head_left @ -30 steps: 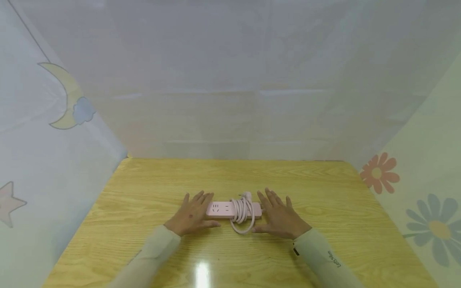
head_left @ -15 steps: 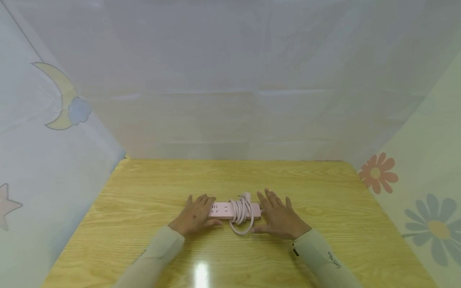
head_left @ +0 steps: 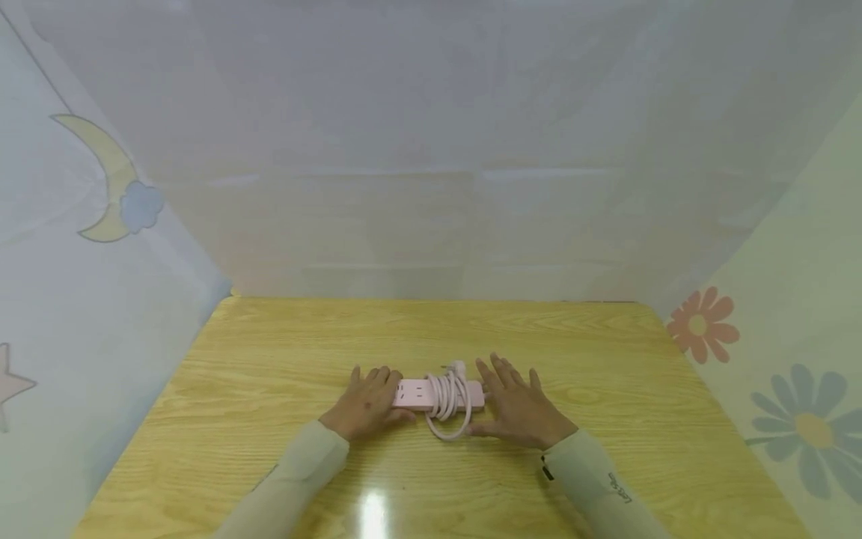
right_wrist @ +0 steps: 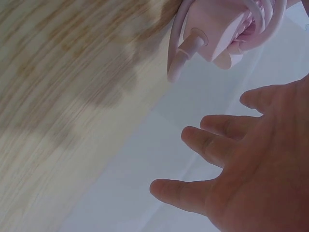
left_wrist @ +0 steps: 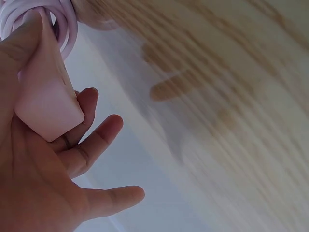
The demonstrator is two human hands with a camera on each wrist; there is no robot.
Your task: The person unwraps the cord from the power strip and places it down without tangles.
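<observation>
Head view: pink power strip (head_left: 412, 394) is on the table (head_left: 303, 337), about midway between its left and right edges, long axis parallel to the far edge. Near edge is out of frame.

Key relation: strip runs crosswise between my hands, off to the right of my left hand (head_left: 367, 404), leftward of my right hand (head_left: 521, 410). Left is the nearer one, already in contact: thumb along the near side, fingers bent over the far side, gripping the left end. Can't tell if that end is off the surface. Right is spread wide, holding nothing, just beside the right end; right wrist view shows a gap.

Count: 1 strip, 1 cord (head_left: 441, 397) coiled round its right half, 1 plug (head_left: 458, 367) poking out toward the far edge, 2 hands. Printed on the walls: 1 moon (head_left: 116, 163), 1 cloud (head_left: 141, 206), 1 star (head_left: 12, 383), 2 flowers (head_left: 697, 324).
</observation>
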